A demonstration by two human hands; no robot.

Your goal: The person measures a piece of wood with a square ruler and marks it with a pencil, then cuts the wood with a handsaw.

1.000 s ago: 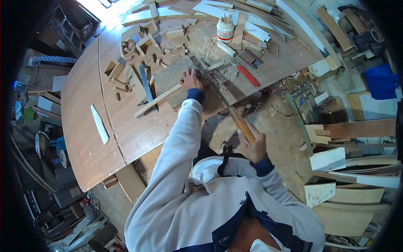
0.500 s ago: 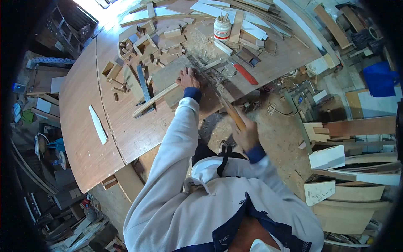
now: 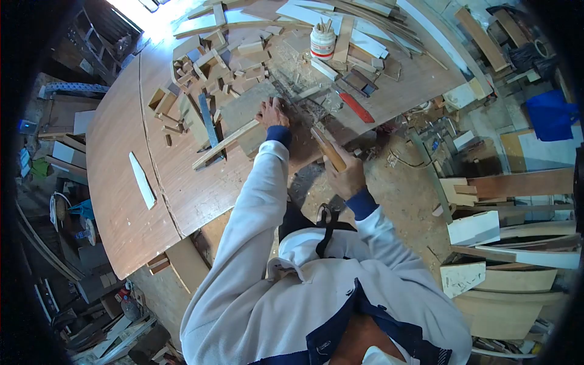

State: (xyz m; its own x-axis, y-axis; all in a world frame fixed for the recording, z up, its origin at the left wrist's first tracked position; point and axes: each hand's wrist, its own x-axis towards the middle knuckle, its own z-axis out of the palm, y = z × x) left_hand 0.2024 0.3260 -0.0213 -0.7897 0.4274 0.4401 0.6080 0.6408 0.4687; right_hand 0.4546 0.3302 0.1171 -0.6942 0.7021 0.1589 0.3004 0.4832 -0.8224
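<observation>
My left hand (image 3: 272, 114) presses on a grey-brown board (image 3: 246, 115) lying on the wooden table (image 3: 125, 201), its fingers bent against the board near one end of a light wood strip (image 3: 228, 143). At the table's near edge, my right hand (image 3: 347, 177) is wrapped round the wooden handle of a saw (image 3: 328, 150). The saw's dark blade reaches up past the board's right side and is partly blurred. A red-handled tool (image 3: 355, 107) lies to the right of the blade, among shavings.
Small wooden blocks and open boxes (image 3: 210, 63) lie beyond the board, beside a blue metal tool (image 3: 208, 120). Farther back stands a white jar (image 3: 322, 42) holding sticks. A pale pointed piece (image 3: 142, 180) rests at left. Stacked boards (image 3: 508, 280) are at right.
My right hand has moved up and slightly left with the saw, closer to the table edge. My left hand has stayed in place on the board.
</observation>
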